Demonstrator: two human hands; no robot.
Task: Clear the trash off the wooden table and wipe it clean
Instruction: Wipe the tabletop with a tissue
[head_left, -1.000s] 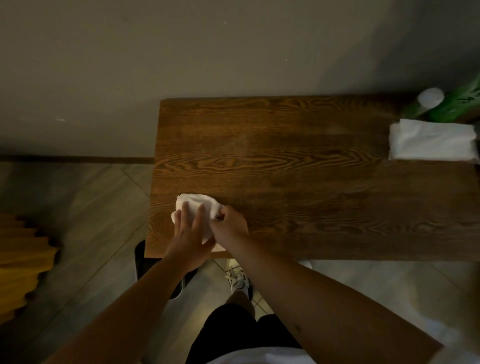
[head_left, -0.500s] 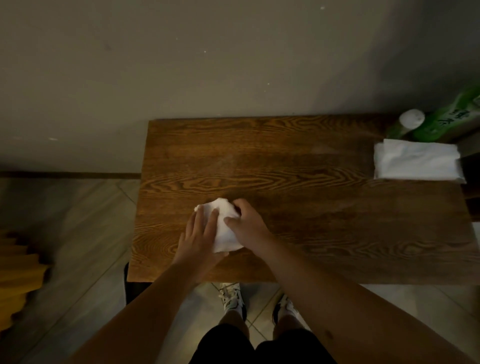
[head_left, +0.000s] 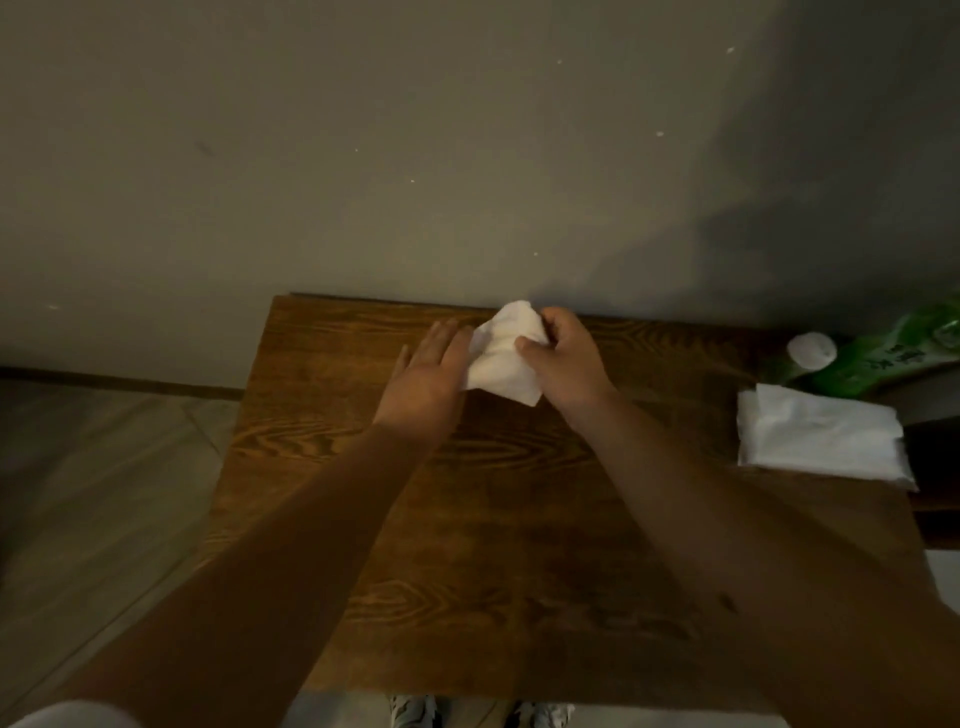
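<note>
A crumpled white tissue (head_left: 501, 358) is held over the far edge of the dark wooden table (head_left: 467, 519), close to the wall. My right hand (head_left: 563, 358) grips its right side with thumb and fingers closed. My left hand (head_left: 428, 376) lies flat with fingers straight, its far edge touching the tissue's left side. Whether the tissue rests on the wood or is lifted off it I cannot tell.
A folded stack of white tissues (head_left: 821, 434) lies at the table's right end. Behind it stand a green bottle with a white cap (head_left: 810, 351) and a green pack (head_left: 893, 353). A grey wall runs along the table's far side. Tiled floor lies to the left.
Both hands moved the tissue from the near left corner of the table across to the far edge by the wall. The camera view tilted up.
</note>
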